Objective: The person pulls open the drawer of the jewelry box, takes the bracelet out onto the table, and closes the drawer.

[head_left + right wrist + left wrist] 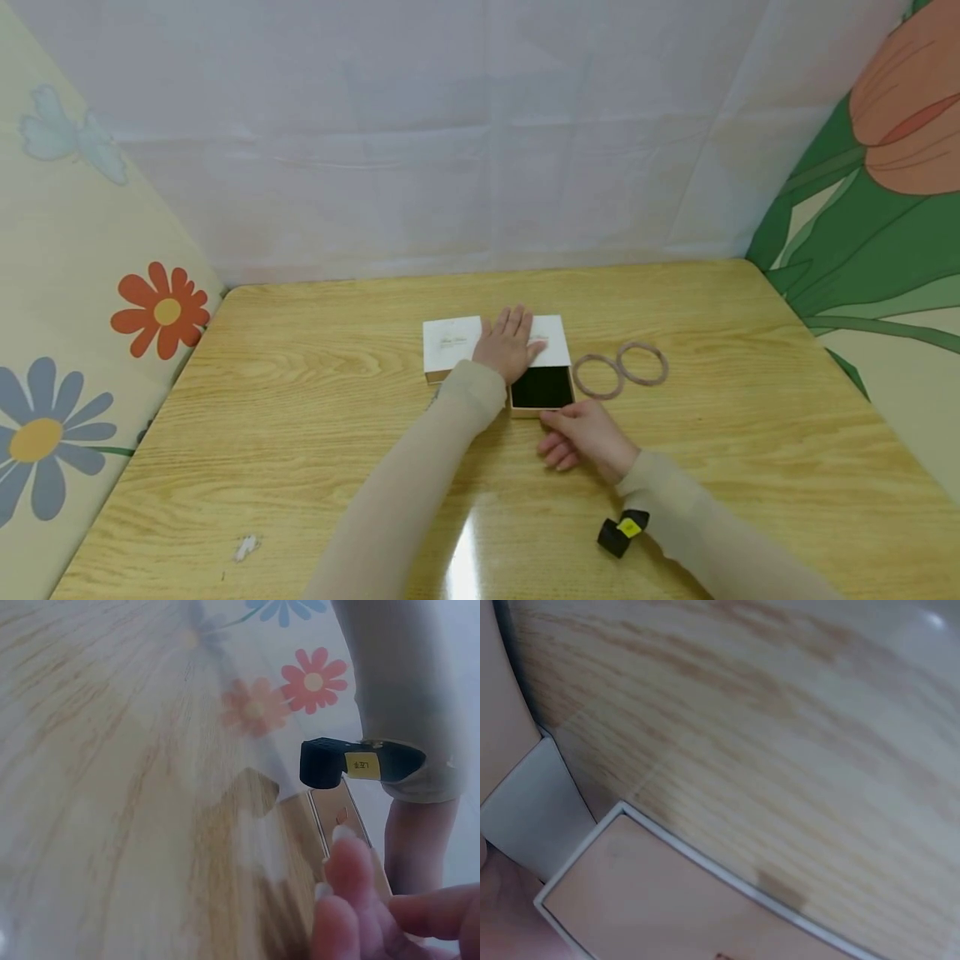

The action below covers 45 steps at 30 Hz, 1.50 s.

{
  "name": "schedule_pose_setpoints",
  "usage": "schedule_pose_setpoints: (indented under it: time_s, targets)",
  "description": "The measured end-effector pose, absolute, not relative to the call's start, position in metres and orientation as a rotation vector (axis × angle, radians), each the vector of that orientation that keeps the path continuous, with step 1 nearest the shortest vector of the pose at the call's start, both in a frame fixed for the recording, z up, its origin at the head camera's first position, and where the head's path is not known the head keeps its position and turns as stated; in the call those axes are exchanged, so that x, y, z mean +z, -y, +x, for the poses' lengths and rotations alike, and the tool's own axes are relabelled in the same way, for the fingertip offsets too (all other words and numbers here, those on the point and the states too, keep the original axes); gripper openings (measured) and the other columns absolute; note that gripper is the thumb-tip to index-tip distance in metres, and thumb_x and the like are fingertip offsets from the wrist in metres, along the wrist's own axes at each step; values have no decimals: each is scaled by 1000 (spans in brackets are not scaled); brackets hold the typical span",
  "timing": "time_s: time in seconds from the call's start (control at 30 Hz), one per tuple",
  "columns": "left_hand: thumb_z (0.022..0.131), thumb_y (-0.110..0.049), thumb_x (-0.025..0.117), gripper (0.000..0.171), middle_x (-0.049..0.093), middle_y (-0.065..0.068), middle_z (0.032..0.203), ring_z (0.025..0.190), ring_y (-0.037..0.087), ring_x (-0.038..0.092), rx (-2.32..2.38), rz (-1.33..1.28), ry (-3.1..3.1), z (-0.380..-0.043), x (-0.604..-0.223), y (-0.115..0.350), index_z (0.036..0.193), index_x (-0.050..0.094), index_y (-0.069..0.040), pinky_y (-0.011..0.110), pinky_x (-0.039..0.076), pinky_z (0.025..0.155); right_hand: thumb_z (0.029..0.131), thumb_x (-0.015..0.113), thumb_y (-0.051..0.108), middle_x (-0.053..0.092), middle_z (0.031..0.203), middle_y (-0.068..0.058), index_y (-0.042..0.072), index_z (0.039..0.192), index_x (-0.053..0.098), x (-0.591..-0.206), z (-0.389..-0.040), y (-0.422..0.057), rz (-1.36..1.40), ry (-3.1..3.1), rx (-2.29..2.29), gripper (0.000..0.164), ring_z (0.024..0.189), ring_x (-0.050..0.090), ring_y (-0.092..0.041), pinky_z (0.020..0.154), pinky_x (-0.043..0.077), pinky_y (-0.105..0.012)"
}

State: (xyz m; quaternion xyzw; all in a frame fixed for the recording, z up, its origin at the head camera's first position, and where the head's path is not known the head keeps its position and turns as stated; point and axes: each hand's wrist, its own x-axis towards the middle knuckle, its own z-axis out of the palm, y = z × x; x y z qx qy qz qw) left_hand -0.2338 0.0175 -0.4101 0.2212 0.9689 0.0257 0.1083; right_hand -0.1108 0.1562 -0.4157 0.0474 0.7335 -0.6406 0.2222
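My left hand (506, 350) lies flat, fingers straight, over the white sleeve (552, 337) of a small box. From that sleeve a drawer (542, 388) with a black inside sticks out toward me. At the drawer's front edge, the thumb and forefinger of my right hand (588, 437) pinch it; the other fingers curl below. Left of it stands a second white box (450, 343) with gold lettering. Its brownish end (652, 885) fills the lower left wrist view. In the right wrist view, a brown box end (334, 806) with a small reddish loop shows behind my fingers (351, 870).
Two brownish-pink rings like bangles (597, 397) lie side by side, touching or nearly so, right of the drawer. A small white patch (246, 547) marks the wooden table (315, 433) at front left. A white cloth (420, 200) hangs behind, with flower-printed panels at both sides.
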Motion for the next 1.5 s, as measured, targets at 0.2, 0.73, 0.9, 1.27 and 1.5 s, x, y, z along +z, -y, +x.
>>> schedule_pose_setpoints:
  time_s: [0.2,0.73,0.9,1.27,1.5]
  targets:
    - [104,-51,19,67,-2,3,163,148,21,-2,79,654,-2850,-235,-411,-17,158,6,-13,46,7,118,101,53,15,70,71,-11,-11,95,64,-418,-112,-154,152,-2027,-1767,29,54,66,-12,51,55,-28]
    - [106,-48,19,64,4,5,163,148,22,3,94,679,-2870,-226,-398,-13,157,11,-11,45,11,118,99,56,12,71,70,-13,-11,91,66,-420,-118,-153,198,-2064,-1749,26,52,66,-13,49,55,-28]
    - [106,-47,20,64,5,6,163,148,23,5,91,692,-2874,-225,-396,-12,157,11,-10,45,12,117,98,56,9,70,70,-13,-12,94,66,-420,-120,-153,213,-2075,-1740,24,52,66,-13,48,55,-27]
    - [106,-48,18,65,2,5,163,148,22,2,69,688,-2856,-227,-399,-14,158,9,-11,45,10,118,98,53,5,70,69,-11,-14,105,63,-421,-128,-153,232,-2072,-1718,23,53,65,-13,48,54,-27]
    - [105,-50,17,66,0,3,163,148,21,0,56,685,-2849,-229,-400,-15,158,8,-12,45,9,118,97,52,3,69,68,-11,-13,101,64,-422,-133,-153,232,-2083,-1691,20,52,65,-12,48,53,-26]
